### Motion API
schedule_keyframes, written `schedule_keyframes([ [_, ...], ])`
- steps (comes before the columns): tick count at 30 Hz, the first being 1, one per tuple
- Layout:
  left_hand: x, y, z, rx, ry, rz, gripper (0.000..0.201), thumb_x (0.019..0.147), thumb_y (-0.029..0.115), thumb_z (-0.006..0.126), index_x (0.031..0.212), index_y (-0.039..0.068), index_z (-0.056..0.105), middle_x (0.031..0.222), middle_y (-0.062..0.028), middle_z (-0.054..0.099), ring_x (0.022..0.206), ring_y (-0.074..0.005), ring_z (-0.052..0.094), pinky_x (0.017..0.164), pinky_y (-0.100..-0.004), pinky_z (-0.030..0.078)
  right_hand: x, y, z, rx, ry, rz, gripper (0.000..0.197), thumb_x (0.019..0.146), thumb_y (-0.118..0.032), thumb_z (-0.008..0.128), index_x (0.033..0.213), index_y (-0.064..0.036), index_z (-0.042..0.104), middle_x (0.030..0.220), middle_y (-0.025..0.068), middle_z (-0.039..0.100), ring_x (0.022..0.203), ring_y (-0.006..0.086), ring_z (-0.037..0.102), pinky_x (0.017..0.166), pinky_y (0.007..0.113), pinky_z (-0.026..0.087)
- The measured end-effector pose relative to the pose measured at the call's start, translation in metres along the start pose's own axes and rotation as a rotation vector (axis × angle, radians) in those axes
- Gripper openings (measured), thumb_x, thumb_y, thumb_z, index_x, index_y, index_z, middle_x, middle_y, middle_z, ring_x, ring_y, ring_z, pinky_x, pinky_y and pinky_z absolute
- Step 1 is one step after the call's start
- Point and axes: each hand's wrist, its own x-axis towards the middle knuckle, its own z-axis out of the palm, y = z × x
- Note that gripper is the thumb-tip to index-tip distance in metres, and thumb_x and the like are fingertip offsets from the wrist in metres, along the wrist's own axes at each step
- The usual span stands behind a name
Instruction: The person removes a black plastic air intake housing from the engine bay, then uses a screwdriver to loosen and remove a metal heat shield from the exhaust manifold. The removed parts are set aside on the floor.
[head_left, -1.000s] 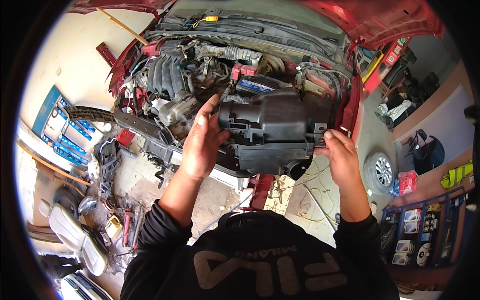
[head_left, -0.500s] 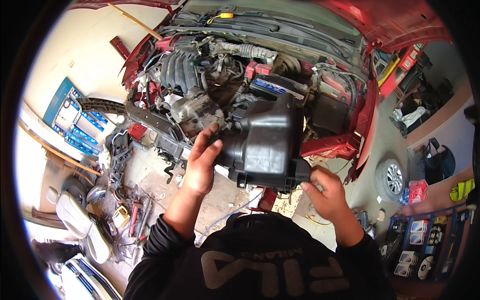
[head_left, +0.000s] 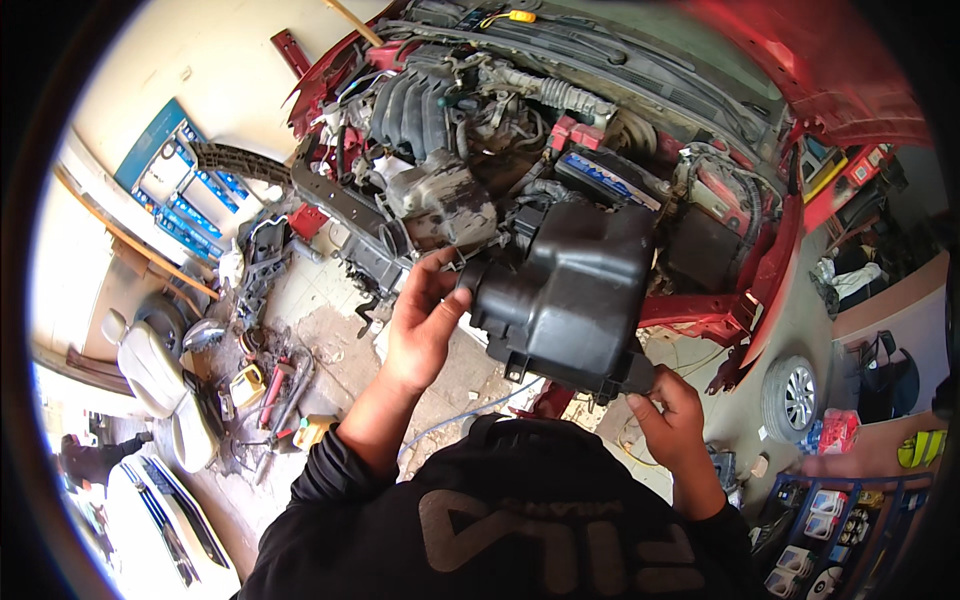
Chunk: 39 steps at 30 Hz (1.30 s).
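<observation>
A black plastic air filter housing [head_left: 585, 290] is held up between my hands, in front of the open engine bay. My left hand [head_left: 425, 320] grips the round spout at its left end, thumb and fingers around the rim. At the lower right corner, my right hand [head_left: 672, 415] pinches a short projecting piece between thumb and fingers. The housing is tilted, its right end lower toward me. Behind it are the car battery [head_left: 610, 178] and the grey ribbed intake manifold [head_left: 410, 108], partly overlapped by other engine parts.
The car's front is stripped, with a red frame rail [head_left: 700, 318] at the right. A wheel [head_left: 790, 400] leans on the right, near a shelf rack [head_left: 850, 520] of boxes. A removed seat [head_left: 165, 385], tools and bottles lie on the left floor.
The view has swung, so the car sits farther right and higher. The housing has turned clockwise, its right end dipping; both hands keep their hold on it.
</observation>
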Motion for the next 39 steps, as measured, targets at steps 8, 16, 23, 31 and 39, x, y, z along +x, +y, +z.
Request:
schedule_keyframes([
  [8,-0.015,-0.024,-0.016,0.053,-0.048,-0.180,0.047,0.121,0.019,0.066,0.162,-0.003,0.057,0.138,-0.0122,0.076,0.130,-0.0214,0.069,0.113,-0.0373,0.056,0.002,0.020,0.004,0.104,0.032,0.060,0.020,0.106,-0.012,0.081,0.101,0.0006,0.067,0.093,0.0089,0.069,0.082,0.0188,0.065,0.077,0.034,0.053],
  [16,-0.032,-0.041,0.000,0.164,-0.176,-0.215,0.053,0.119,0.026,0.072,0.160,-0.005,0.058,0.139,-0.0086,0.073,0.132,-0.0173,0.064,0.118,-0.0345,0.050,0.000,0.020,-0.001,0.374,0.001,0.103,0.021,0.110,-0.009,0.076,0.123,0.0034,0.065,0.114,0.0061,0.070,0.098,0.0111,0.064,0.088,0.030,0.054],
  [23,-0.039,-0.044,0.004,0.117,-0.197,-0.248,0.060,0.118,0.027,0.074,0.166,-0.004,0.052,0.139,-0.0075,0.072,0.131,-0.0160,0.063,0.115,-0.0342,0.052,0.005,0.013,-0.005,0.440,0.029,0.058,0.030,0.111,-0.014,0.077,0.131,0.0033,0.062,0.106,0.0021,0.066,0.093,0.0075,0.058,0.081,0.026,0.048],
  [31,-0.038,-0.044,0.017,-0.051,-0.309,-0.129,0.051,0.116,0.017,0.077,0.158,-0.003,0.054,0.121,-0.0037,0.075,0.112,-0.0128,0.069,0.101,-0.0311,0.058,0.020,0.000,-0.001,0.304,0.164,0.018,0.013,0.117,-0.011,0.067,0.123,0.0005,0.068,0.104,-0.0004,0.071,0.091,0.0054,0.061,0.084,0.024,0.050],
  [39,-0.034,-0.023,0.041,0.027,-0.327,-0.062,0.036,0.115,0.019,0.079,0.137,0.001,0.058,0.112,-0.0032,0.071,0.103,-0.0103,0.068,0.092,-0.0309,0.059,0.052,0.001,-0.035,0.252,0.220,0.012,0.017,0.118,-0.013,0.067,0.127,0.0015,0.070,0.107,0.0016,0.072,0.091,0.0088,0.066,0.085,0.028,0.056],
])
